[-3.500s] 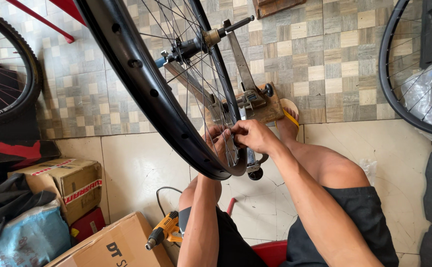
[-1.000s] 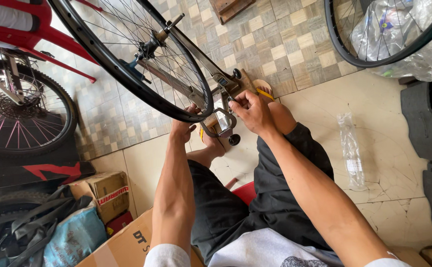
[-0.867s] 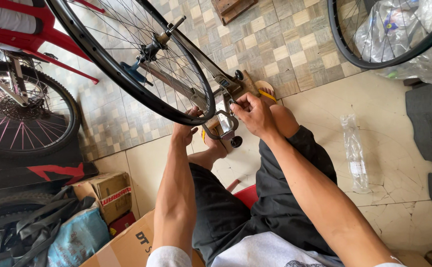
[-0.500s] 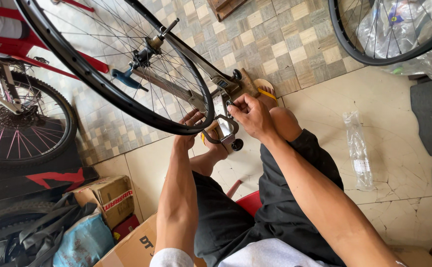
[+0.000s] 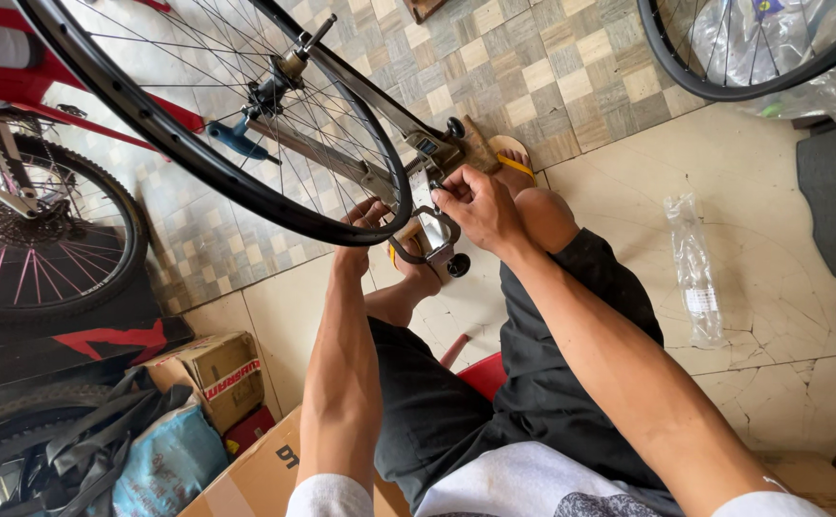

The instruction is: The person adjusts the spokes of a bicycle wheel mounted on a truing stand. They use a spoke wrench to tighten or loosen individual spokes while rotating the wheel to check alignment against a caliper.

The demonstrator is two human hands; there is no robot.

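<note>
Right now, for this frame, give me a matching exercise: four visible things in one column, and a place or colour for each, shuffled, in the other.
Things:
1. left hand
2. right hand
3. plastic bottle
4. cardboard box

Descriptions:
A. lying on the pale floor tiles
B. touching the black wheel rim
C. beside a blue bag
D. gripping the metal stand's caliper

Pairs: 1-B, 2-D, 3-A, 4-C

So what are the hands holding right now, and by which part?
The right hand pinches the metal truing stand at its caliper arm. The left hand rests on the black spoked bicycle wheel at its rim; a full grip cannot be told.
</note>
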